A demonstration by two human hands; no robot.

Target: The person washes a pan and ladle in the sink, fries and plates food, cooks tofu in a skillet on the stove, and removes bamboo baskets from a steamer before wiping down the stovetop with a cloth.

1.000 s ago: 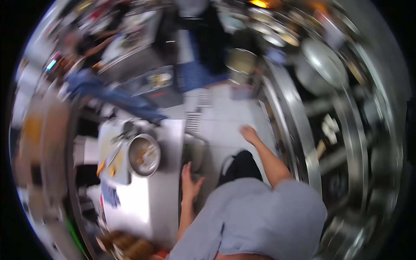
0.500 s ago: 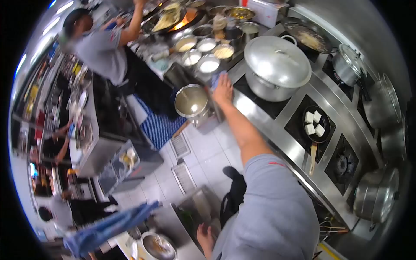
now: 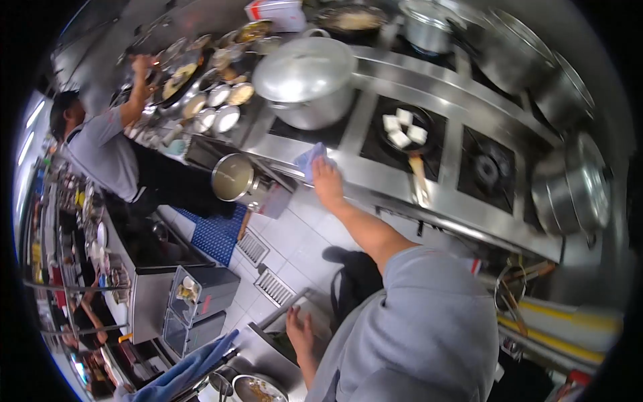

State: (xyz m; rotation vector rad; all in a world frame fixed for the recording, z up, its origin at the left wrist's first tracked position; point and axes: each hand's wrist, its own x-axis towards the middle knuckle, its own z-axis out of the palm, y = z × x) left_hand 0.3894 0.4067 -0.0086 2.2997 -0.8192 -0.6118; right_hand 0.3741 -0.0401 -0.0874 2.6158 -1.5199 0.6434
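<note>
My right hand point(image 3: 327, 182) stretches forward and presses a bluish-purple cloth point(image 3: 310, 159) on the steel front edge of the stove point(image 3: 268, 146). The cloth shows beyond my fingertips. Low on the left, near a steel counter, my left hand point(image 3: 299, 333) hangs with fingers apart, holding nothing. Just beyond the cloth stands a large lidded aluminium pot point(image 3: 308, 77). To the right of it, a small black frying pan point(image 3: 414, 142) with a wooden handle holds several white blocks point(image 3: 400, 139) on a burner.
A bare burner point(image 3: 487, 166) and large steel pots point(image 3: 569, 184) are at the right. At the far left a co-worker point(image 3: 107, 147) works at a wok point(image 3: 179, 84) beside several bowls. A tall pot of liquid point(image 3: 232, 178) stands by the stove front. Grey bins point(image 3: 201, 301) stand on the tiled floor.
My view has turned right, so stove and pots appear further left. My right hand and the cloth have moved along the stove edge towards the frying pan. The left hand's fingers show more fully.
</note>
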